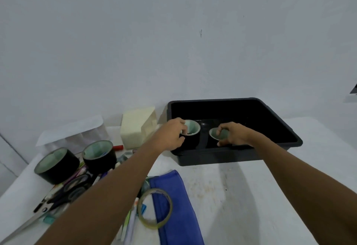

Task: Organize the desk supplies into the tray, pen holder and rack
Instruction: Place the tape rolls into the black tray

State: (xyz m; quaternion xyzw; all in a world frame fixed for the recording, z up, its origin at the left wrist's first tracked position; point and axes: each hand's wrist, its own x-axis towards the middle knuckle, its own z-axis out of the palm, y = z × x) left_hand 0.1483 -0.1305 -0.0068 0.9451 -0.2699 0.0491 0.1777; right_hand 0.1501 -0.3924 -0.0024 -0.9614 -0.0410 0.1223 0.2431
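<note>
A black tray [278, 123] stands against the wall at the back right of the white table. Inside it, near its front left, my left hand [172, 134] grips a black tape roll [193, 130] with a pale green core. My right hand [233, 134] grips a second black tape roll [217, 134] beside it. Both rolls sit low in the tray. Two more black tape rolls [58, 165] [99, 156] stand on the table at the left. A clear tape ring [155, 208] lies on a blue pouch [173, 221].
Scissors [71, 190], pens and markers [129, 223] lie scattered at the left, under my left forearm. A cream box [135, 126] and a clear plastic rack [77, 134] stand by the wall. A red marker [117, 147] lies behind the rolls.
</note>
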